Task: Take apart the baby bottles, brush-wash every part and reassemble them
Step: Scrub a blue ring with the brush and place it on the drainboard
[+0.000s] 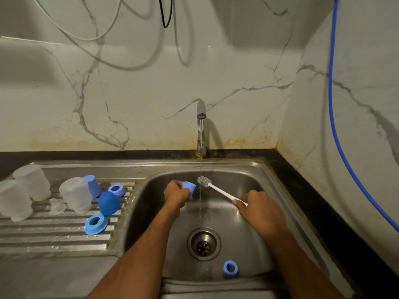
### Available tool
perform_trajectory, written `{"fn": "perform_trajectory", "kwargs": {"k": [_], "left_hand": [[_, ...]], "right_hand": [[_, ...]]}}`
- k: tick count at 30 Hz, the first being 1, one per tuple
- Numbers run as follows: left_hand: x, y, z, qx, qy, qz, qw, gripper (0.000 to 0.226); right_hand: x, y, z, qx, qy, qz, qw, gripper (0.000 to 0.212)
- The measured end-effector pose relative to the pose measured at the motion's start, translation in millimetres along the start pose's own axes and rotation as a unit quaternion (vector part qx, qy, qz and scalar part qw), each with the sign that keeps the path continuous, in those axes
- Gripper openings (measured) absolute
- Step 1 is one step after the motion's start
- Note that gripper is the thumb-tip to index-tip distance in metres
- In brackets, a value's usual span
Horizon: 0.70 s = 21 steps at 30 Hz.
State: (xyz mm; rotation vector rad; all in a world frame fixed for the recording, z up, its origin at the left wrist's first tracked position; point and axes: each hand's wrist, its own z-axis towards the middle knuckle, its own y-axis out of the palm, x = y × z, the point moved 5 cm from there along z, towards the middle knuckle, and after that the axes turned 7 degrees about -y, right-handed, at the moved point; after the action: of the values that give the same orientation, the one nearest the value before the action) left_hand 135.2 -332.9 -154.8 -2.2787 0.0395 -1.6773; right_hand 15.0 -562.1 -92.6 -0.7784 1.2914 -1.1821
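under the tap [201,126], left hand [176,194] grips a blue cap [189,186], right hand [260,205] grips the brush [218,189]; wet fingers could drop the cap toward the drain [203,243].

The left hand [176,194] covers the near side of the blue cap [189,187] it holds. The right hand [260,205] hides the brush handle's [226,194] end. At the left edge, 1 frosted bottle body [14,200] is cut off. The blue hose [336,126] leaves the picture top and right.
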Motion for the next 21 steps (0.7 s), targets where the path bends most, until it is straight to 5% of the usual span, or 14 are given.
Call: {"fn": "perform_trajectory", "kwargs": {"k": [9,15,21], "left_hand": [[-0.5,-1.5,7.6,0.020,0.123,0.101,0.987,0.053],[5.2,-5.8,3.2,0.003,0.160,0.107,0.981,0.034],[12.2,6.2,-0.5,-0.094,0.190,0.078,0.974,0.030]], "right_hand": [[15.6,5.9,-2.5,-0.010,-0.026,0.042,0.999,0.038],[8.2,11.5,-3.4,-0.031,-0.050,0.045,0.997,0.035],[-6.6,12.2,-1.4,-0.023,-0.076,0.032,0.996,0.035]]}}
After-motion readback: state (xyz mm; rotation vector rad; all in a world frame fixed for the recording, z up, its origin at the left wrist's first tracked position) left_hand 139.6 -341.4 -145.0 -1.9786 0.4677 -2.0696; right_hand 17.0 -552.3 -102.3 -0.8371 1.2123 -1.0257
